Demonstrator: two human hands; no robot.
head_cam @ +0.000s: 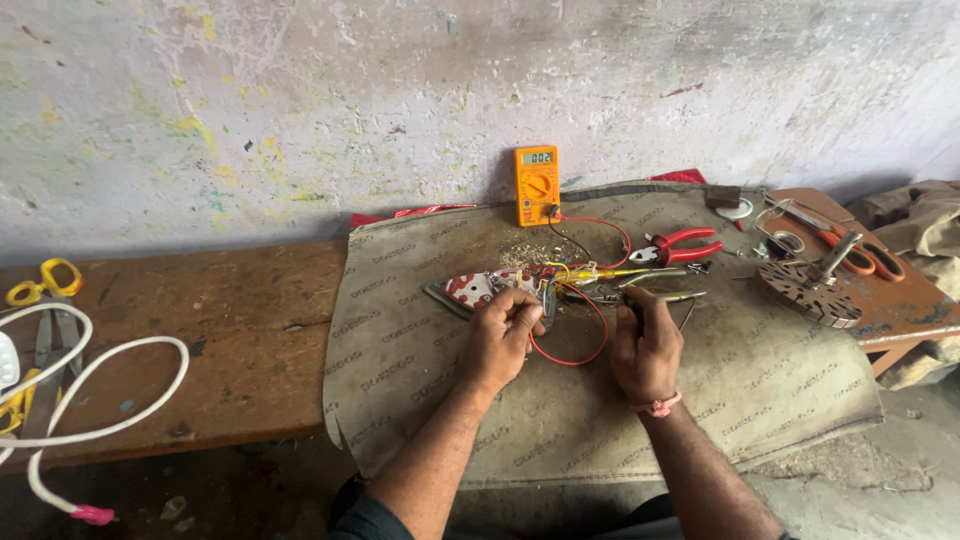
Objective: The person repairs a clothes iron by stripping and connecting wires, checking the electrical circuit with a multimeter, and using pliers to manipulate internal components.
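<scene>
Both hands are on the small red-and-white patterned appliance part (478, 288) lying mid-cloth, just near of the orange multimeter (537, 185) that leans on the far wall. Left hand (500, 335): fingers curled in a pinch at the part's right end, apparently pressing something thin there; exactly what sits between the fingertips I can't tell. Right hand (645, 345): closed fist around a slim dark probe-like tool (633, 305), tip pointing far-left toward the same spot. The red lead (575, 350) loops near of the hands, and the black lead (570, 240) runs back to the meter. It looks like a contact check, so, as I judge it: keep the part pinned flat on the grey cloth (560, 420), don't let it rock. Touch bare metal only and keep fingertips off the tip, or skin resistance skews the reading. The loop of red lead lies close to the left wrist, so a snag would drag the tip off. Hold steady and glance up at the display without moving the hands. Red-handled pliers (680, 247) sit to the far right of the part, a round slotted metal disc (810, 290) further right, and a white cable (100, 385) lies on the wooden bench (250, 330) at left, all out of the way.
</scene>
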